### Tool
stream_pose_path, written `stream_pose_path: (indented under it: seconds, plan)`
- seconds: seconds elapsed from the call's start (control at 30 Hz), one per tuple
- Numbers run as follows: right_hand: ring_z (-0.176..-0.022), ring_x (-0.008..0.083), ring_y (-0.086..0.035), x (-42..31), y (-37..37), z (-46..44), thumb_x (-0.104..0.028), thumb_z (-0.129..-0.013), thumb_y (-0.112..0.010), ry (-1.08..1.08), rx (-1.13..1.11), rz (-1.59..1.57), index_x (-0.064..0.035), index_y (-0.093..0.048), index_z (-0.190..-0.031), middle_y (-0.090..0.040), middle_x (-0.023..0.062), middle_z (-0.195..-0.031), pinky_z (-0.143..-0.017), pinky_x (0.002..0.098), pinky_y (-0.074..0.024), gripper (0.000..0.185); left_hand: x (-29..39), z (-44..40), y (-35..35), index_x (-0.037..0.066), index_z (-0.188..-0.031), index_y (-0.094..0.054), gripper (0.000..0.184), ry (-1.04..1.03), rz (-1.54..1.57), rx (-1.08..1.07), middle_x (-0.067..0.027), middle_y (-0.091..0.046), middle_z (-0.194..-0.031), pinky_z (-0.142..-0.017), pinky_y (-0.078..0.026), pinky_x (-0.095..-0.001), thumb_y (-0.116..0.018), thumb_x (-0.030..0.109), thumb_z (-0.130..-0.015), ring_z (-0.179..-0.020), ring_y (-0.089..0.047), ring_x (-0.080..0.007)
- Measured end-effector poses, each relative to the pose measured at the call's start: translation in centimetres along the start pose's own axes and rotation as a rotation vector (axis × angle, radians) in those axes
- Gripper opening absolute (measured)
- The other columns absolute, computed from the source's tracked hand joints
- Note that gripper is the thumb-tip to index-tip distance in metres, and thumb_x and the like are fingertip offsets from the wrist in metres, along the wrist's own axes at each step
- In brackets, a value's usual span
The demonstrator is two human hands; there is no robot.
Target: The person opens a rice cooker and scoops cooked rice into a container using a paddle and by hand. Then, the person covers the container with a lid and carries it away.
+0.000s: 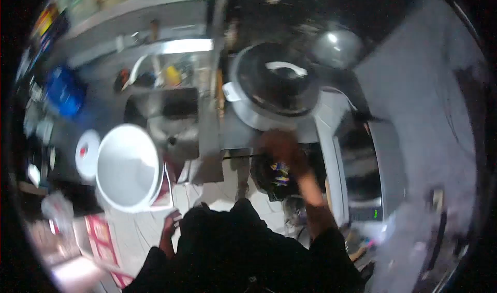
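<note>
My right hand (279,147) reaches forward to the front of the counter, just below a large pot (251,112) with a dark lid (274,81) and a pale handle. Motion blur smears its fingers, so what they hold, if anything, does not show. Beneath that hand is a black bag (269,176) with something colourful in it. Low on the left, my left hand (173,221) hangs beside my body above the tiled floor, its fingers small and blurred.
A white bucket (128,166) stands left of the sink (176,135). Farther left are a white lid (87,154) and a blue container (65,91). A microwave (360,163) is on the right, and a metal bowl (337,48) lies behind the pot.
</note>
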State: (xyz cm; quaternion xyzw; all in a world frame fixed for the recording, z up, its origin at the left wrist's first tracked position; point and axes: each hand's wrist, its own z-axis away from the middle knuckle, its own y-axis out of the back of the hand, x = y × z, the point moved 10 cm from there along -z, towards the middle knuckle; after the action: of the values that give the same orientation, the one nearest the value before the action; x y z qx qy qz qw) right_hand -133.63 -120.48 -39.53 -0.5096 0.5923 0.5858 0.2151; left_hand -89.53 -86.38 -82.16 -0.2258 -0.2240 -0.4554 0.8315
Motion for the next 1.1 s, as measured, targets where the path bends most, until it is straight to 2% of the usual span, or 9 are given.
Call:
stream_pose_path:
  seconds: [0.13,0.3,0.47,0.57,0.63,0.67,0.8,0.97,1.1]
  plan:
    - [-0.106,0.0288,-0.06,3.7,10.7,-14.4,-0.024,-0.093,-0.058,0.291,0.032,0.61,-0.0084,-0.061,-0.122,-0.061,0.0118,-0.12,-0.091,0.0385,-0.0485,0.034,-2.7,5.4,1.3,0.01,-0.103,-0.063,0.047,-0.033,0.344,0.4,0.007,-0.033,-0.055,-0.035,-0.02,-0.0285,-0.053,0.054,-0.093,-0.04,-0.027,-0.0085]
    - [-0.117,0.0356,-0.057,6.3,12.6,-23.2,-0.013,-0.09,-0.063,0.492,-0.028,0.799,-0.0179,-0.051,-0.136,-0.055,0.0158,-0.134,-0.1,0.0453,-0.0476,0.047,-5.4,13.5,-1.4,0.012,-0.091,-0.063,0.055,-0.082,0.604,0.565,0.0084,-0.026,-0.05,-0.036,-0.013,-0.0289,-0.051,0.066,-0.088,-0.037,-0.024,-0.0078]
    - [-0.102,0.0394,-0.062,10.7,11.9,-26.1,-0.016,-0.09,-0.064,0.446,-0.089,0.898,-0.0147,-0.056,-0.131,-0.063,0.0184,-0.116,-0.087,0.0509,-0.0506,0.042,1.6,21.6,2.8,0.015,-0.088,-0.063,0.06,-0.417,0.875,0.876,0.0097,-0.03,-0.049,-0.038,-0.014,-0.0248,-0.049,0.073,-0.084,-0.039,-0.026,-0.0056]
    - [-0.096,0.0409,-0.063,11.4,16.6,-26.5,-0.016,-0.09,-0.063,0.503,-0.093,0.679,-0.0118,-0.058,-0.129,-0.064,0.0213,-0.107,-0.082,0.0523,-0.0503,0.04,11.4,23.9,7.4,0.01,-0.113,-0.062,0.045,-0.718,0.751,0.752,0.0105,-0.044,-0.061,-0.043,-0.026,-0.0175,-0.051,0.05,-0.096,-0.047,-0.034,-0.0007]
    - [-0.095,0.0423,-0.063,9.5,20.3,-25.2,-0.015,-0.091,-0.061,0.432,-0.04,0.705,-0.0099,-0.059,-0.129,-0.064,0.023,-0.105,-0.08,0.0524,-0.0497,0.039,16.5,24.6,8.7,0.01,-0.127,-0.058,0.049,-0.779,0.631,0.714,0.0049,-0.056,-0.093,-0.068,-0.04,-0.0164,-0.057,0.046,-0.094,-0.074,-0.047,-0.0025]
    - [-0.095,0.043,-0.062,5.4,22.3,-24.2,-0.013,-0.091,-0.06,0.327,0.018,0.852,-0.009,-0.059,-0.129,-0.063,0.0237,-0.105,-0.081,0.0523,-0.0494,0.038,19.4,25.7,7.5,0.015,-0.136,-0.052,0.054,-0.773,0.509,0.774,-0.0026,-0.055,-0.113,-0.091,-0.043,-0.0291,-0.056,0.047,-0.093,-0.1,-0.052,-0.011]
    - [-0.102,0.0453,-0.061,2.2,30.6,-20.1,-0.008,-0.092,-0.055,0.142,0.148,1.125,-0.004,-0.059,-0.125,-0.063,0.0267,-0.108,-0.081,0.0515,-0.0489,0.033,26.9,25.0,1.7,0.019,-0.147,-0.038,0.064,-0.752,0.586,0.645,-0.0093,-0.04,-0.145,-0.112,-0.026,-0.0513,-0.049,0.053,-0.093,-0.14,-0.031,-0.0312]
    - [-0.098,0.0489,-0.059,14.6,41.2,-16.1,-0.012,-0.094,-0.055,-0.198,0.311,0.953,-0.0005,-0.057,-0.113,-0.062,0.0297,-0.103,-0.079,0.0524,-0.0475,0.023,26.2,19.4,1.6,0.006,-0.141,-0.043,0.061,-0.807,0.316,0.632,-0.015,-0.048,-0.133,-0.102,-0.042,-0.045,-0.061,0.03,-0.087,-0.124,-0.047,-0.0305]
    - [-0.091,0.05,-0.059,21.0,42.3,-14.0,-0.012,-0.09,-0.059,-0.204,0.212,1.149,-0.0002,-0.057,-0.111,-0.063,0.0294,-0.098,-0.073,0.0534,-0.0475,0.025,26.2,20.6,-2.2,0.005,-0.128,-0.05,0.056,-0.503,0.364,0.537,-0.0132,-0.054,-0.122,-0.092,-0.048,-0.0419,-0.066,0.019,-0.077,-0.108,-0.056,-0.027]
